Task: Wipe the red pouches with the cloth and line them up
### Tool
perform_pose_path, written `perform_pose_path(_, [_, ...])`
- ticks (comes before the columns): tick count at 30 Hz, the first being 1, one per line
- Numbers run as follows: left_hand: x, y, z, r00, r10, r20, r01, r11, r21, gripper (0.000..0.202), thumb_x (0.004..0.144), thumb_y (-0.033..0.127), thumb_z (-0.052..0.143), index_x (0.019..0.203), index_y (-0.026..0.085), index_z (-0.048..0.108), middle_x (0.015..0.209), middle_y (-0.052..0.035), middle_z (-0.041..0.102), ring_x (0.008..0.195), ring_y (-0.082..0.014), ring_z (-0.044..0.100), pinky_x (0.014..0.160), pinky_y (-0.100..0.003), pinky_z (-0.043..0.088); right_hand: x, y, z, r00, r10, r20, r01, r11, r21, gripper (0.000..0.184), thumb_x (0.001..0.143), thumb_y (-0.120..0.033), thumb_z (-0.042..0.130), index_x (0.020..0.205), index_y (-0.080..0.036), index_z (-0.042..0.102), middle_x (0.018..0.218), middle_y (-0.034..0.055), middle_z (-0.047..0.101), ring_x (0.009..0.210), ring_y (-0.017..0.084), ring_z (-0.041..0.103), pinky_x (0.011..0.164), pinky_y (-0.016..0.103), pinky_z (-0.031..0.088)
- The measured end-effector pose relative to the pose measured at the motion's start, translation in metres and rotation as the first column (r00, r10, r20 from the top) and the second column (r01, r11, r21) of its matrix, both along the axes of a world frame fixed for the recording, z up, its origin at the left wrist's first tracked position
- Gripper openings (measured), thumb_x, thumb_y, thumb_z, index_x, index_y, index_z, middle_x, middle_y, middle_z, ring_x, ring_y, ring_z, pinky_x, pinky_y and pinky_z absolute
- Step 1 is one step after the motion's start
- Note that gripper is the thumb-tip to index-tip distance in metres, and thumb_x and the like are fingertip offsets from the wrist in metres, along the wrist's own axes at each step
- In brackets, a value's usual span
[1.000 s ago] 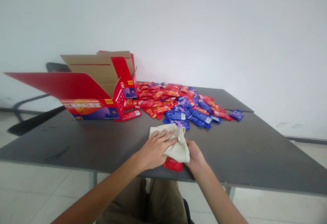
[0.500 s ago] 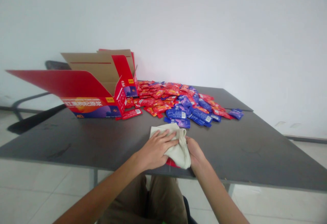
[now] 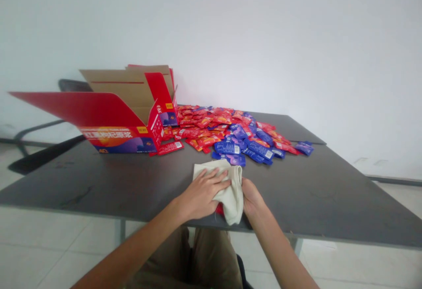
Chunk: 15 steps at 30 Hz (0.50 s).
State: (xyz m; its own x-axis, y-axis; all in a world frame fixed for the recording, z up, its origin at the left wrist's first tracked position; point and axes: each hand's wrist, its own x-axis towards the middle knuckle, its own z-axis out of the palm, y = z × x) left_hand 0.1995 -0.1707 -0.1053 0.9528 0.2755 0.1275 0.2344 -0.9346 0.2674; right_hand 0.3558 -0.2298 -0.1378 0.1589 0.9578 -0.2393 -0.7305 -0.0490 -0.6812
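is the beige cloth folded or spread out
Folded: the beige cloth doubles over on itself, lying bunched between the left hand and the right hand.

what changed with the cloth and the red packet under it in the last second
The beige cloth has been pulled down and toward the person, and now covers nearly all of the red packet, leaving only a sliver showing. The left hand stays flat on the cloth, and the right hand stays against its fold. The open carton and pile of red and blue sachets look unchanged.
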Motion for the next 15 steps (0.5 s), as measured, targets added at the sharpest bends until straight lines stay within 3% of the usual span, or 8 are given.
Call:
perform_pose_path(7, [-0.025, -0.029, 0.000, 0.994, -0.108, -0.007, 0.108, 0.994, 0.000, 0.088, 0.060, 0.010, 0.049, 0.146, 0.026, 0.034, 0.158, -0.0001, 0.021, 0.147, -0.0272, 0.012, 0.117, -0.054, 0.014, 0.000, -0.005, 0.004, 0.998, 0.049, -0.045, -0.052, 0.996, -0.067, 0.023, 0.082, -0.013, 0.049, 0.095, -0.008, 0.066, 0.079, 0.0114, 0.073, 0.078, 0.025, 0.071, 0.075, 0.041, 0.058])
perform_pose_path(12, [-0.004, -0.005, 0.002, 1.000, 0.026, -0.003, -0.026, 1.000, -0.013, 0.076, 0.068, 0.012, 0.046, 0.143, 0.025, 0.041, 0.156, -0.0020, 0.028, 0.144, -0.0283, 0.022, 0.114, -0.055, 0.020, -0.002, -0.001, 0.001, 1.000, -0.013, -0.001, 0.013, 0.999, -0.038, 0.029, 0.078, -0.008, 0.047, 0.099, -0.010, 0.066, 0.081, 0.0100, 0.073, 0.079, 0.024, 0.071, 0.076, 0.039, 0.058])
perform_pose_path(15, [0.001, -0.001, 0.005, 1.000, 0.029, -0.006, -0.029, 0.999, -0.014, 0.075, 0.069, 0.012, 0.046, 0.143, 0.023, 0.041, 0.155, -0.0043, 0.029, 0.143, -0.0295, 0.024, 0.114, -0.056, 0.022, -0.003, 0.000, 0.002, 0.996, -0.075, 0.044, 0.075, 0.997, 0.018, 0.032, 0.076, -0.005, 0.046, 0.098, -0.012, 0.067, 0.081, 0.0094, 0.074, 0.078, 0.024, 0.071, 0.077, 0.038, 0.058])
